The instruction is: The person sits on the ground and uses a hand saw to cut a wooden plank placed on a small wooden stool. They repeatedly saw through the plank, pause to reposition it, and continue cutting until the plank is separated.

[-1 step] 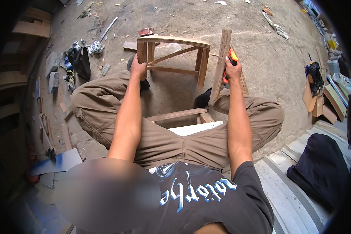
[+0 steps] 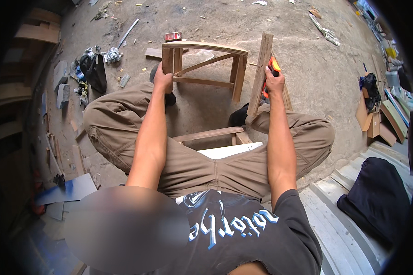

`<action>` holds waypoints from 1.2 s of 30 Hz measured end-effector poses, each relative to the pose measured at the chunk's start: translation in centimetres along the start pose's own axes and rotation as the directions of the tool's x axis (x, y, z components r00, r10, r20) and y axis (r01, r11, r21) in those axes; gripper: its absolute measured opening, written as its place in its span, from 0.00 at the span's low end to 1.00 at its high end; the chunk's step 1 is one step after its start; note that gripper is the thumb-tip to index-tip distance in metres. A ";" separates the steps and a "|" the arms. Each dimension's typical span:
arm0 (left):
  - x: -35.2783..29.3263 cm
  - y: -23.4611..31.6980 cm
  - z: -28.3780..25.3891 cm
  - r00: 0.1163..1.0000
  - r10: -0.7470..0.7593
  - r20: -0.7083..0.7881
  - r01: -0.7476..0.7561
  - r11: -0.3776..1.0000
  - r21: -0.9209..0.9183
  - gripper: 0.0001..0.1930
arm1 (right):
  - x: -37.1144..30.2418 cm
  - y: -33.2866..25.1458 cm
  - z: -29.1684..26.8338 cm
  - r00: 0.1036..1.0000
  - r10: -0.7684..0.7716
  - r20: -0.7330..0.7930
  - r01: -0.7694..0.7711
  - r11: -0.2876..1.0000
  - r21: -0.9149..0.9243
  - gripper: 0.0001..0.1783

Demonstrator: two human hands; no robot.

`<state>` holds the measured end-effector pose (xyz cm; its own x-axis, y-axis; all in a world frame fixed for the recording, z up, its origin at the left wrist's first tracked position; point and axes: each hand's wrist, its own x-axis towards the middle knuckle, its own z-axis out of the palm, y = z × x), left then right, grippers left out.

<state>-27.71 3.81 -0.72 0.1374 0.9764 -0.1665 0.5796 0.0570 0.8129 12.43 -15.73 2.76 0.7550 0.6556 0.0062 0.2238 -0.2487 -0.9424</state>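
A small wooden frame (image 2: 204, 46) with a curved plywood top edge, legs, a crossbar and a diagonal brace stands in front of me. My left hand (image 2: 162, 81) is closed round its left leg. On the right, my right hand (image 2: 275, 85) is closed on an orange-and-black hand tool (image 2: 274, 65); its exact kind is hidden by the fingers. The tool is beside an upright, slightly tilted wooden piece (image 2: 260, 62) near my right foot. Between my thighs lies another wooden bar (image 2: 209, 134), with a white panel (image 2: 229, 151) just below it.
A small red box (image 2: 173, 36) lies beyond the frame. Left of it are a black bag (image 2: 94, 73), crumpled foil (image 2: 113, 55) and grey blocks (image 2: 60, 73). Board offcuts (image 2: 393, 118) lean at the right. A dark cloth (image 2: 376, 197) lies on ridged metal sheeting (image 2: 335, 220).
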 end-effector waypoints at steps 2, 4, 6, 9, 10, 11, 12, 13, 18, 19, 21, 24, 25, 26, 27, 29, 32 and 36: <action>0.0 -0.2 -0.3 1.000 0.011 0.001 -0.011 0.999 -0.033 0.37 | -0.5 -1.9 0.4 0.994 -0.113 0.004 0.113 0.993 -0.039 0.16; -0.2 0.0 -0.3 1.000 0.016 0.000 -0.016 0.999 -0.050 0.39 | -0.9 -4.0 0.7 0.956 -0.292 0.003 0.292 0.956 -0.035 0.16; -1.0 0.8 0.4 0.999 0.029 -0.018 -0.029 0.999 0.023 0.39 | -1.2 -6.2 0.4 0.946 -0.315 0.073 0.320 0.943 -0.086 0.16; -0.8 1.0 0.4 0.998 0.062 -0.028 -0.061 0.997 0.036 0.40 | -1.7 -9.5 0.8 0.923 -0.344 0.173 0.366 0.924 -0.115 0.14; -0.5 1.0 0.6 0.997 0.078 -0.024 -0.077 0.997 0.021 0.40 | -1.8 -9.9 1.2 0.908 -0.376 0.184 0.401 0.909 -0.117 0.14; -0.1 1.1 0.6 1.000 0.028 -0.006 -0.028 0.998 0.056 0.40 | -1.8 -10.2 1.5 0.892 -0.408 0.194 0.434 0.893 -0.120 0.14; 0.3 1.9 0.6 1.000 -0.021 0.017 0.020 0.996 0.088 0.41 | -2.0 -10.3 1.8 0.879 -0.431 0.204 0.462 0.876 -0.139 0.14; 0.6 2.6 0.7 0.997 -0.071 0.039 0.066 0.990 0.122 0.41 | -2.1 -10.3 1.9 0.882 -0.416 0.223 0.454 0.876 -0.161 0.14; 2.7 -0.7 0.0 1.000 0.023 0.020 -0.024 0.998 0.065 0.39 | -2.9 -13.1 4.2 0.841 -0.398 0.365 0.474 0.869 -0.145 0.15; 2.4 0.0 0.3 1.000 0.021 0.018 -0.022 0.997 0.080 0.38 | -2.7 -13.5 4.3 0.830 -0.395 0.394 0.478 0.867 -0.139 0.15; 1.3 2.4 0.6 0.999 -0.015 0.034 0.011 0.994 0.111 0.37 | -2.5 -13.6 4.4 0.801 -0.381 0.462 0.494 0.856 -0.151 0.16; -0.5 3.9 0.3 0.985 0.082 -0.150 -0.053 0.980 0.190 0.35 | -2.9 -13.1 6.8 0.736 -0.441 0.513 0.574 0.808 -0.129 0.19; -1.8 5.7 1.3 0.945 0.200 -0.260 -0.162 0.974 0.161 0.32 | -3.0 -12.4 7.2 0.744 -0.414 0.525 0.556 0.818 -0.143 0.20; -2.7 6.6 2.0 0.943 0.183 -0.280 -0.206 0.977 -0.056 0.30 | -3.6 -12.4 8.1 0.742 -0.394 0.542 0.543 0.828 -0.141 0.21; -3.5 7.4 2.4 0.942 0.165 -0.293 -0.246 0.932 -0.267 0.27 | -4.2 -12.3 9.2 0.742 -0.373 0.557 0.527 0.838 -0.141 0.22; -5.5 11.2 2.7 1.000 0.018 0.006 -0.010 0.783 -0.622 0.25 | -4.7 -12.1 10.1 0.666 -0.415 0.620 0.573 0.816 -0.070 0.26; -6.2 11.6 1.6 0.990 0.005 0.140 0.103 0.648 -0.755 0.23 | -6.1 -13.3 12.0 0.662 -0.376 0.648 0.547 0.834 -0.074 0.27; -6.2 10.7 -1.0 0.991 -0.080 0.108 0.135 0.604 -0.786 0.22 | -6.7 -13.6 11.8 0.634 -0.568 0.525 0.655 0.755 0.027 0.23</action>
<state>-23.18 -1.40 9.54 0.1766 0.9404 -0.2905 -0.2628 0.3295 0.9068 -2.96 -8.32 11.60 0.0279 0.9310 0.3638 0.6466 0.2607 -0.7168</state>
